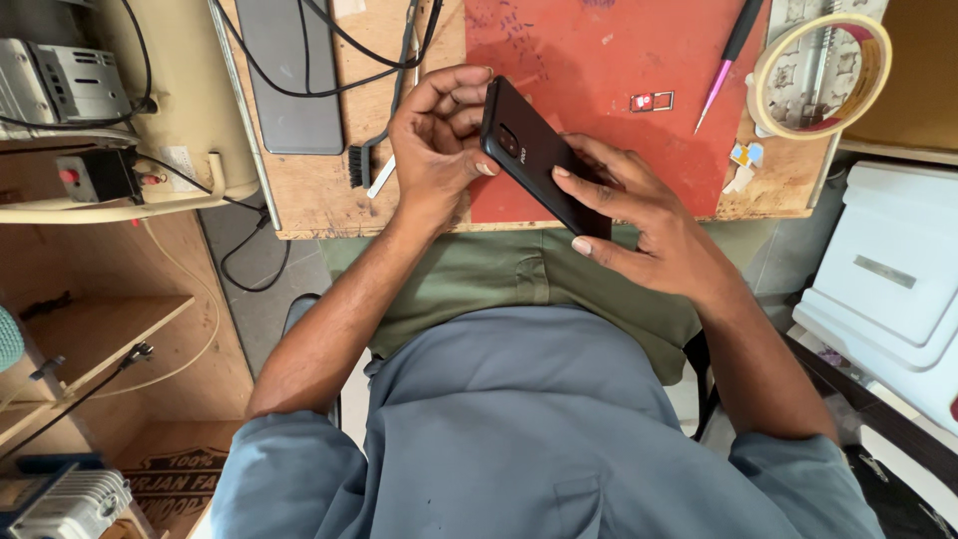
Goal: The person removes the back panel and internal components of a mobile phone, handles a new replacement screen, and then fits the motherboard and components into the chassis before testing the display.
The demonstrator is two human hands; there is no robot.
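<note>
A black smartphone [529,150] is held back-side up over the near edge of a red work mat [619,150]. My left hand [439,140] grips the phone's upper left end, fingers curled around its edge. My right hand [639,215] supports the lower right end, fingers spread across the back and side. Farther up the mat, a small metal card tray [652,101] lies by itself, apart from both hands.
A wooden table [319,190] carries a grey flat device [289,80] with black cables, a small black brush [361,162], a pink-tipped tool [720,75] and a roll of tape [820,72]. A white box [888,284] stands at the right. Wooden shelves with gear stand at the left.
</note>
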